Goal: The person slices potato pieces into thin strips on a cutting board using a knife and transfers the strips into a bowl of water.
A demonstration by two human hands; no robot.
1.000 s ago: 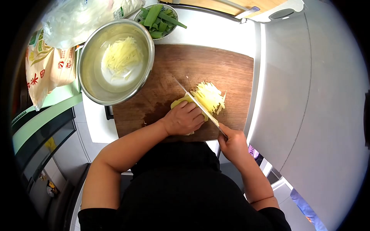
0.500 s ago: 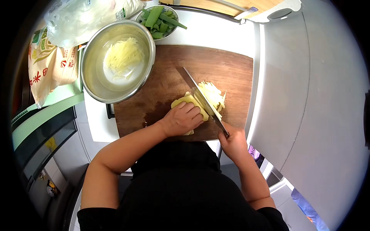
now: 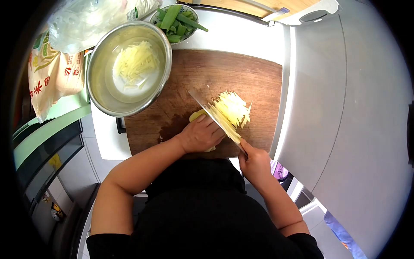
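The right hand [image 3: 255,163] has its fingers closed round the knife [image 3: 213,116]; the left hand's [image 3: 202,133] curled fingers press sliced potato [image 3: 196,115] under their tips, with shredded potato [image 3: 233,108] just across the blade from them.

Bright glare top; fisheye bend, dark corners.

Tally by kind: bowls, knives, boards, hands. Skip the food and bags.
Bowls: 2 (steel bowl, patterned bowl)
Knives: 1 (knife, in the right hand)
Boards: 1 (wooden board)
Hands: 2 (the right hand, plus the left hand on the yellow slices)
Total: 6
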